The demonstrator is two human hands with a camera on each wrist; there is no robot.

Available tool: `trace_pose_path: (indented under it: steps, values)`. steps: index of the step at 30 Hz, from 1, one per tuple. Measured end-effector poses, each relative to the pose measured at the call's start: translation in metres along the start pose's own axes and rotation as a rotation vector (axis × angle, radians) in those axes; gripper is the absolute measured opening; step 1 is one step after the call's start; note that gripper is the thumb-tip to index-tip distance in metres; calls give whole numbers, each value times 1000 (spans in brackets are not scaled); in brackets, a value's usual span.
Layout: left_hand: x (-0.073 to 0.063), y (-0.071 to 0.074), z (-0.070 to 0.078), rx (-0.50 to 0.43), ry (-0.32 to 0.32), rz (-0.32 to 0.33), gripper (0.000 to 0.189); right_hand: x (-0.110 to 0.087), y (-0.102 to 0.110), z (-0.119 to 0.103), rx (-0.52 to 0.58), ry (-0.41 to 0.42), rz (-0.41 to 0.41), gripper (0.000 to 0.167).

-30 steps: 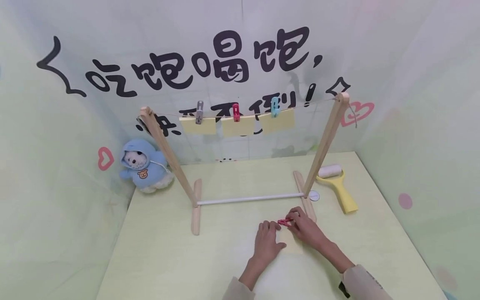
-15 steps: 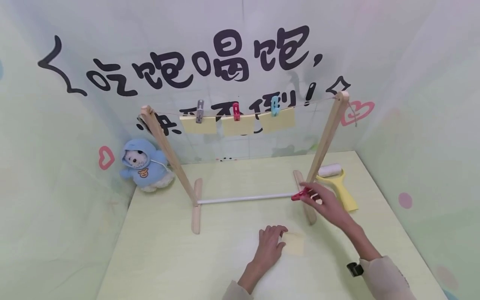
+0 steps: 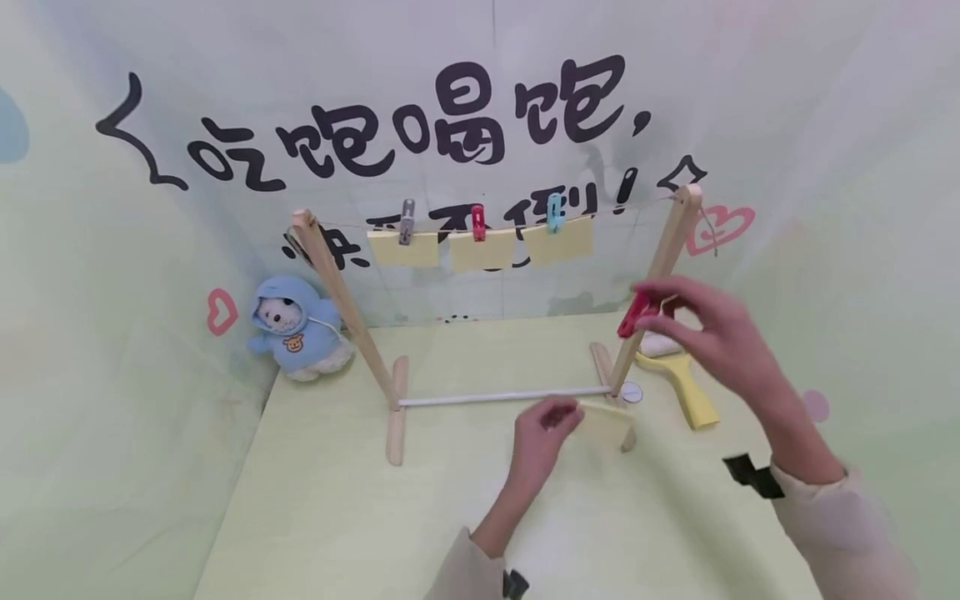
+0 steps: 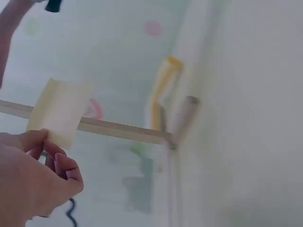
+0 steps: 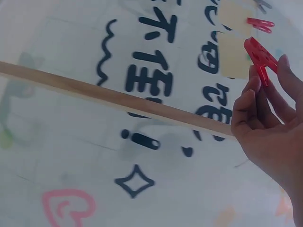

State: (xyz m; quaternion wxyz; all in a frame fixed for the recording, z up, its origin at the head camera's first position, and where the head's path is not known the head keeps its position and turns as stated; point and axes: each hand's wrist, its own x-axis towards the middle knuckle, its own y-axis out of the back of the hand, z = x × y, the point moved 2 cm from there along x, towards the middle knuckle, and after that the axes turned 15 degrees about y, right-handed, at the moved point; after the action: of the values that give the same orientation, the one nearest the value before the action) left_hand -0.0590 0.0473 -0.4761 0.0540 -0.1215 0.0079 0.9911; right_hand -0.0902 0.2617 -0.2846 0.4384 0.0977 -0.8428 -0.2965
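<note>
Between thumb and fingers my left hand (image 3: 542, 437) pinches a small yellow paper note (image 3: 602, 422) by its edge, lifted off the table; the left wrist view shows the same note (image 4: 64, 111) upright above the fingertips. My right hand (image 3: 712, 333) is raised in front of the rack's right post and pinches a red clothespin (image 3: 637, 315) by its handles. In the right wrist view that clothespin (image 5: 260, 59) points away from the hand. On the string hang several yellow notes: one under a grey clothespin (image 3: 407, 222), one under a red clothespin (image 3: 478, 222), one under a light blue clothespin (image 3: 555, 213).
The wooden rack has a left post (image 3: 345, 308), a right post (image 3: 675, 237) and a white crossbar (image 3: 502, 396). A plush toy in blue (image 3: 300, 329) sits at the back left. Behind the right post lies a yellow-handled lint roller (image 3: 686, 392). A lettered wall backs the table.
My right hand has carried the red clothespin up and to the right, off the table area. My left hand has picked the yellow note up from the table and raised it.
</note>
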Motion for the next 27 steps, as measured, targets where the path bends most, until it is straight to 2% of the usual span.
trace_pose_path:
  steps: [2, 6, 8, 11, 14, 17, 21, 27]
  values:
    - [5, 0, 37, -73, -41, 10, 17, 22, 14, -9, -25, 35, 29, 51]
    - [15, 0, 102, -129, -177, 54, 18, 61, 37, -23, -61, 74, 36, 41]
    - [20, -1, 127, -147, -234, 75, 19, 78, 44, -26, -73, 70, 27, 37]
    - [28, -3, 154, -199, -263, 83, 19, 99, 50, -28, -97, 53, 17, 33]
    - [37, -7, 172, -231, -265, 91, 20, 116, 53, -27, -109, 47, 25, 29]
    - [44, -12, 183, -273, -260, 95, 21, 130, 57, -25, -100, 42, 65, 24]
    - [49, -21, 190, -353, -247, 84, 20, 140, 62, -19, -68, 4, 101, 20]
    - [49, -30, 195, -403, -264, 98, 21, 144, 60, -10, -43, -32, 50, 16]
